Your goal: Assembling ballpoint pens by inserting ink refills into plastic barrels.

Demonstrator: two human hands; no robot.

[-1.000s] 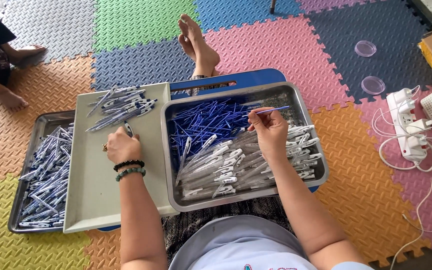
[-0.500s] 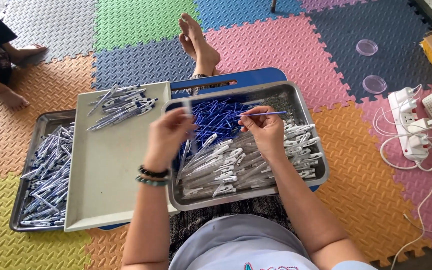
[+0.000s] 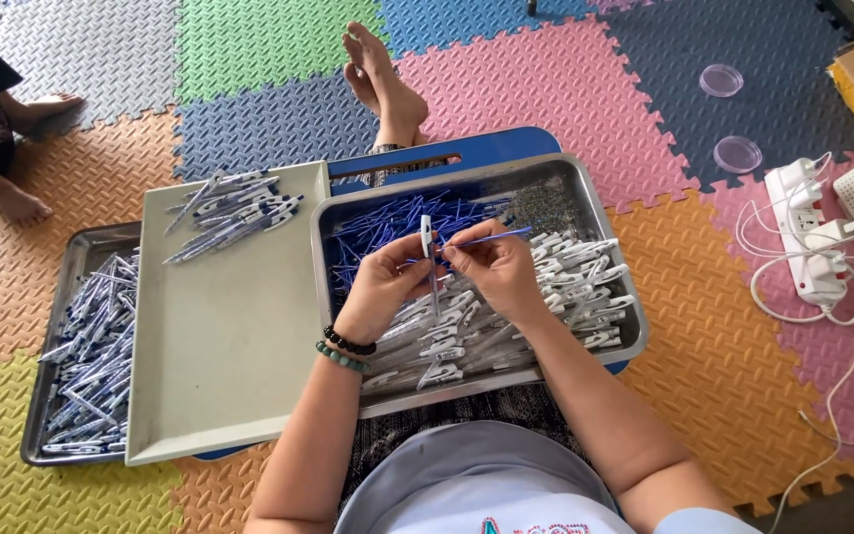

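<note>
Presently I log my left hand (image 3: 383,287) pinching an upright clear plastic pen barrel (image 3: 428,259) above the steel tray (image 3: 625,297), while my right hand (image 3: 494,269) pinches a thin blue refill (image 3: 491,236) lying crosswise, its near tip touching the barrel.

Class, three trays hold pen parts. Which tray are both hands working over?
The steel tray on the right, holding blue refills and clear barrels; the pale grey tray and far-left steel tray lie beyond both hands.
</note>
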